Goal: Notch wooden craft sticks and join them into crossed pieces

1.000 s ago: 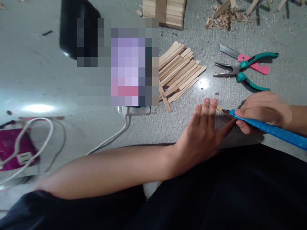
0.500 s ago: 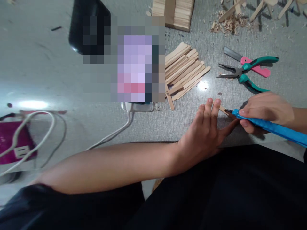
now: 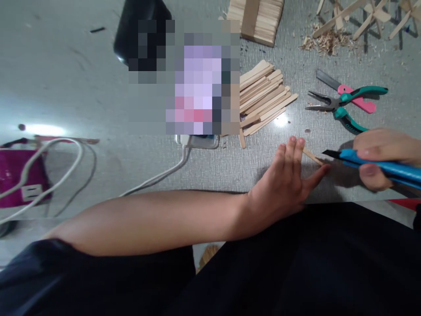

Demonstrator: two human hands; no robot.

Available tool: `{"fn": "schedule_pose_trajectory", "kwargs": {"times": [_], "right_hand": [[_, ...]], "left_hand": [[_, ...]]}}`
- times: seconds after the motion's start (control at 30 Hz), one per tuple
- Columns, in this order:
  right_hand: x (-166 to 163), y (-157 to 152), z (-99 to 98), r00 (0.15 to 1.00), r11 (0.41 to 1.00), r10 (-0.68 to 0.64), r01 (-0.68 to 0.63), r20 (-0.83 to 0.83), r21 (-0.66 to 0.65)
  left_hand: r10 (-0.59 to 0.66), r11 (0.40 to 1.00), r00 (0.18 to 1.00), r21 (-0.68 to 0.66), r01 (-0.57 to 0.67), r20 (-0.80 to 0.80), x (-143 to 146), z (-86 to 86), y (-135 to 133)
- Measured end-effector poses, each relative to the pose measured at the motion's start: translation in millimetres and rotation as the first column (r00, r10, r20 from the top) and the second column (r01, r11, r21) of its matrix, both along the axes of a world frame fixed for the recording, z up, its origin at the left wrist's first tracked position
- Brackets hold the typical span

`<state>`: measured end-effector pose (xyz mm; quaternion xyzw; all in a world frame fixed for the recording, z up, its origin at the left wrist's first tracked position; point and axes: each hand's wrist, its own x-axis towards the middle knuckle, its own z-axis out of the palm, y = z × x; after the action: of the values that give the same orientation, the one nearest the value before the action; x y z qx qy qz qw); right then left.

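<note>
My left hand (image 3: 283,180) rests on the table, gripping a wooden craft stick (image 3: 312,156) between thumb and fingers. Part of that stick is hidden by the hand. My right hand (image 3: 381,147) is closed around a blue utility knife (image 3: 397,170). Its dark blade points left, just right of the stick and apart from it. Beyond my hands lies a pile of loose craft sticks (image 3: 269,96). Green-handled needle-nose pliers (image 3: 333,104) lie open over a pink folding saw or knife (image 3: 365,104).
Wood shavings (image 3: 330,43) and star-like stick assemblies (image 3: 375,17) lie at the far right. A bundle of sticks (image 3: 263,19) is at the back. Left of the pile are a blurred-out phone (image 3: 213,141) with a white cable (image 3: 171,169), a black object (image 3: 141,11) and a purple packet (image 3: 13,175).
My right hand has drawn the knife to the right, off the stick, so more of the blade shows. My left hand keeps its hold. The whole view has shifted slightly.
</note>
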<state>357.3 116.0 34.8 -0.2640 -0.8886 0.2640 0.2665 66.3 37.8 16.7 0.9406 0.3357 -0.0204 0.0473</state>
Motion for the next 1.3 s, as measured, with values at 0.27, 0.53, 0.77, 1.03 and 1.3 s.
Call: {"fn": "schedule_pose_trajectory", "kwargs": {"times": [0.27,0.53,0.77,1.03,1.3], "right_hand": [[-13,4,-13.5,0.991,0.997,-0.059,0.052,0.116,0.063],[-11,-2,-38.1,0.996,0.99,-0.076,0.082,-0.055,0.113],[-16,1,-32.2,0.998,0.989,-0.027,0.036,-0.064,0.146],[-19,4,-18.2,0.993,0.954,0.087,-0.104,0.074,0.28],[-32,6,-2.8,0.984,0.953,0.075,-0.118,0.163,0.279]], "left_hand": [[0.023,1.0,0.999,0.015,-0.024,0.027,-2,-4.7,2],[-0.014,1.0,0.999,0.029,0.013,0.031,-3,-4.7,4],[-0.018,0.999,0.998,0.042,0.016,0.058,-5,-4.4,4],[-0.008,0.999,0.999,0.036,0.006,0.043,-2,-0.7,4],[-0.019,0.993,1.0,0.117,0.016,0.025,-1,-0.1,3]]}}
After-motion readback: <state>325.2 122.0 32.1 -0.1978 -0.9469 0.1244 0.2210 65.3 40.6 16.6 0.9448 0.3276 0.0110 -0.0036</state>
